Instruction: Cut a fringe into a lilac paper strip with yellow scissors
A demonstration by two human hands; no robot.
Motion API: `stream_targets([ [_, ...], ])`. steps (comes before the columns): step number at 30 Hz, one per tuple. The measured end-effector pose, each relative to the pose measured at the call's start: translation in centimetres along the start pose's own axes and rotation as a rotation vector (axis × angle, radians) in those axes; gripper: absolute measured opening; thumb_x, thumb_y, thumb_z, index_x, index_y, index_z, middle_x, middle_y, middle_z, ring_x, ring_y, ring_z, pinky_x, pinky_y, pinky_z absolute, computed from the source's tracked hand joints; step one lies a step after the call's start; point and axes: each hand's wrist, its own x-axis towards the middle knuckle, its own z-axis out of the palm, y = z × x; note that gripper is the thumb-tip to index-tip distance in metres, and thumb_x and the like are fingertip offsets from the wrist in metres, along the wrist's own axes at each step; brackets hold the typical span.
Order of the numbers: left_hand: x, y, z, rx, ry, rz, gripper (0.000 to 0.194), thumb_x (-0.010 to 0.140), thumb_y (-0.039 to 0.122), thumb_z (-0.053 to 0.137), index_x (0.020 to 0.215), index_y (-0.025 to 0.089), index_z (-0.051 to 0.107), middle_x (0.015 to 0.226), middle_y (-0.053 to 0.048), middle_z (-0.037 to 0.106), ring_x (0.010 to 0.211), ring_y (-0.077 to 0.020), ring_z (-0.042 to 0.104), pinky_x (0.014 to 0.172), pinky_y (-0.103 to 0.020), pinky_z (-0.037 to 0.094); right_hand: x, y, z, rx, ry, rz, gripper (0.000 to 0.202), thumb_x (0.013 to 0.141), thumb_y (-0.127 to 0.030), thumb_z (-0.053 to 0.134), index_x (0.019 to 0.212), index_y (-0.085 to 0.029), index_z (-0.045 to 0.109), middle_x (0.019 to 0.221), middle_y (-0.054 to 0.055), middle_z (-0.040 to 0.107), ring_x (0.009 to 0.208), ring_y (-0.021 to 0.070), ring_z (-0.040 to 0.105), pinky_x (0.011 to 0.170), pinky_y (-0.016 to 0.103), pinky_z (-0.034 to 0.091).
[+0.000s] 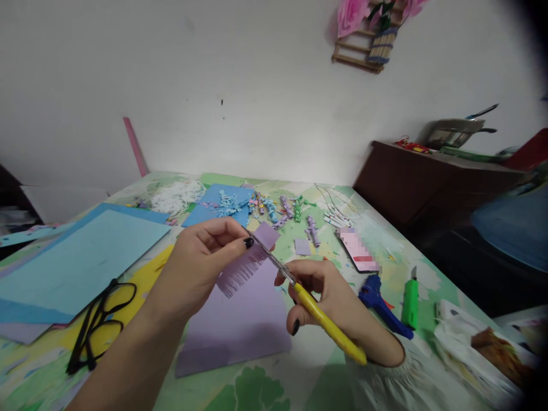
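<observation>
My left hand [205,251] pinches a strip of purple paper [242,271] whose lower edge is cut into a fine fringe. In my right hand [321,294] is a pair of scissors [329,325] with yellow handles. Their blades lie across the strip at its uncut right part, close to my left fingertips. Whether the blades are parted I cannot tell. Under both hands a larger purple sheet [240,337] lies flat on the table. Beyond my right hand is a small purple paper square [302,246].
Black glasses [100,325] and light blue sheets [89,257] lie left. Behind are paper scraps on a blue sheet [218,205], rolled fringed pieces [312,231] and white shreds [177,197]. To the right are a phone [357,251], a blue glue gun [383,305] and a green cutter [410,302].
</observation>
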Motion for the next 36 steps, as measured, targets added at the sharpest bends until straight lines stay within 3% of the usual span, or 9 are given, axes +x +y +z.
stream_targets([
  [10,0.14,-0.19,-0.09,0.009,0.005,0.007,0.010,0.077,0.024,0.072,0.068,0.024,0.068,0.057,0.005,0.063,0.050,-0.0082,0.054,0.046,-0.017,0.041,-0.07,-0.03,0.01,-0.003,-0.001,-0.006,0.042,0.052,-0.037,0.092,0.073,-0.015,0.063,0.059,-0.005,0.046,0.052,0.0100,0.036,0.044,0.021,0.033],
  [18,0.23,-0.28,-0.14,0.017,0.005,0.004,0.011,0.077,0.024,0.072,0.068,0.023,0.067,0.058,0.005,0.065,0.049,-0.0080,0.054,0.043,-0.017,0.039,-0.01,0.12,0.05,-0.052,0.017,-0.008,0.042,0.052,-0.037,0.092,0.065,-0.017,0.057,0.056,-0.008,0.034,0.053,0.0101,0.030,0.043,0.022,0.024],
  [36,0.18,0.05,0.08,-0.009,0.011,-0.012,0.010,0.075,0.022,0.072,0.067,0.022,0.067,0.057,0.003,0.066,0.049,-0.0099,0.055,0.044,-0.019,0.041,-0.06,0.06,-0.01,-0.090,0.021,0.013,0.041,0.055,-0.040,0.089,0.071,-0.017,0.059,0.058,-0.007,0.036,0.054,0.0108,0.034,0.043,0.022,0.027],
])
